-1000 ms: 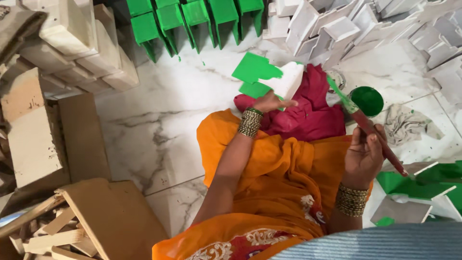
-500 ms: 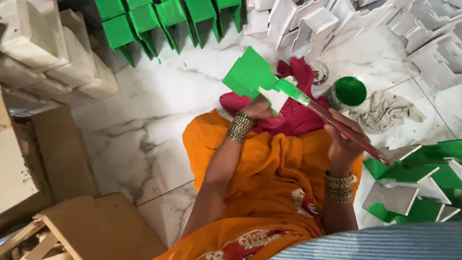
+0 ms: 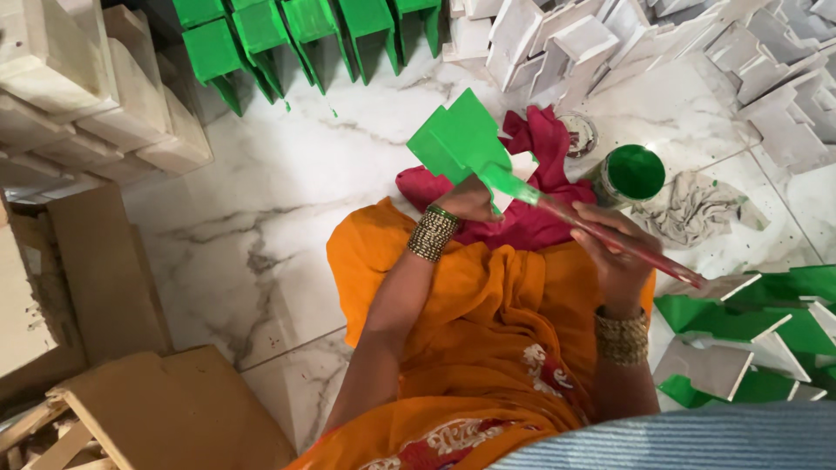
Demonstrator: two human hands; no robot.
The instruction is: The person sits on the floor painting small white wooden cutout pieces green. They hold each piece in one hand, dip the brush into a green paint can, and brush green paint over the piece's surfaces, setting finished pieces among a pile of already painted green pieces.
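Head view: a green-painted wooden piece (image 3: pixel 466 139) is gripped from below by the left hand (image 3: pixel 475 200), raised higher than a second ago. A red-handled paintbrush (image 3: pixel 610 239) is clasped in the right hand (image 3: pixel 618 252), bristles apparently against the piece's lower edge.

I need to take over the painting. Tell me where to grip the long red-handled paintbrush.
Grip the red-handled paintbrush on the bare handle toward its lower-right end, coming from the right. Its wet green tip lies against the green-painted wooden piece held by the left hand, and the right hand already holds mid-handle.
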